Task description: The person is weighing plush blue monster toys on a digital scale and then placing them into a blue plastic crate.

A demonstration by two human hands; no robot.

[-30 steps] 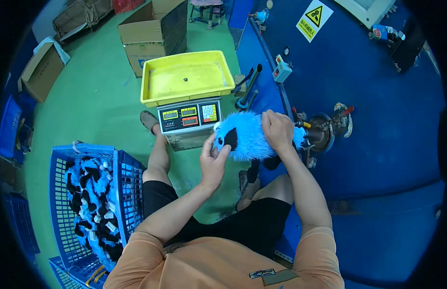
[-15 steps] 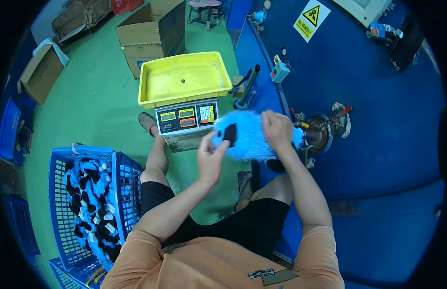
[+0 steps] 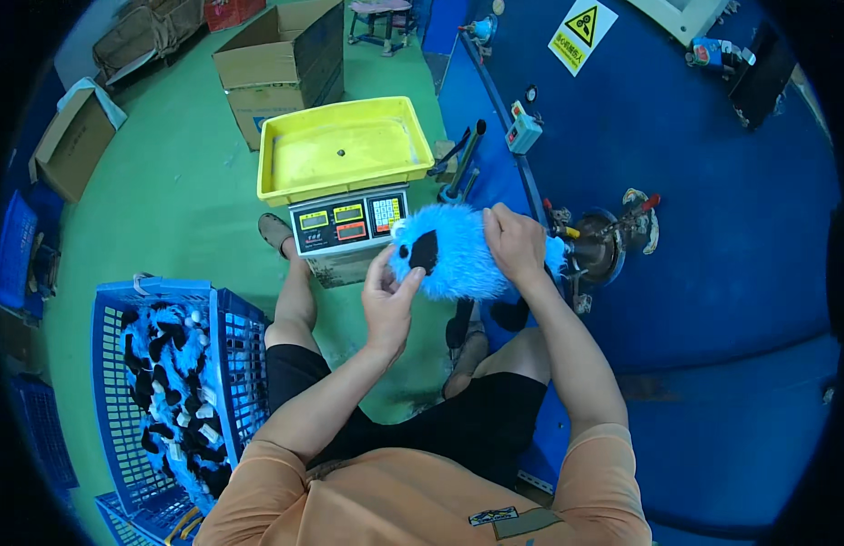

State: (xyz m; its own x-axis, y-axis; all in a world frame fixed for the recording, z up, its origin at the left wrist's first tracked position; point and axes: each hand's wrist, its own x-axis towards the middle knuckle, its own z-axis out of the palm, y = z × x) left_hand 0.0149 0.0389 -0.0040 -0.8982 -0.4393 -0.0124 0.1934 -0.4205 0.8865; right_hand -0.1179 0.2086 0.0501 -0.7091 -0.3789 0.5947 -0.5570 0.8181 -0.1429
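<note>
A fluffy blue plush toy (image 3: 462, 257) with black patches lies sideways between my hands, left of a metal nozzle (image 3: 597, 253) on the blue machine. My left hand (image 3: 389, 300) grips its left end, the thumb by the black patch on its front. Over the toy's right part, my right hand (image 3: 516, 244) is closed on the fur. The toy's right end reaches the nozzle, and whether it sits over the tip is hidden. A black part hangs below the toy near my knee.
A digital scale (image 3: 324, 241) carrying a yellow tray (image 3: 269, 173) stands ahead. At my left, a blue basket (image 3: 214, 364) holds several blue and black plush pieces. An open cardboard box (image 3: 258, 96) is on the floor beyond. The machine's blue wall (image 3: 695, 237) rises on the right.
The toy's left end and my left hand have shifted slightly left and down. Both hands keep their hold, and the black part below the toy hangs a little differently.
</note>
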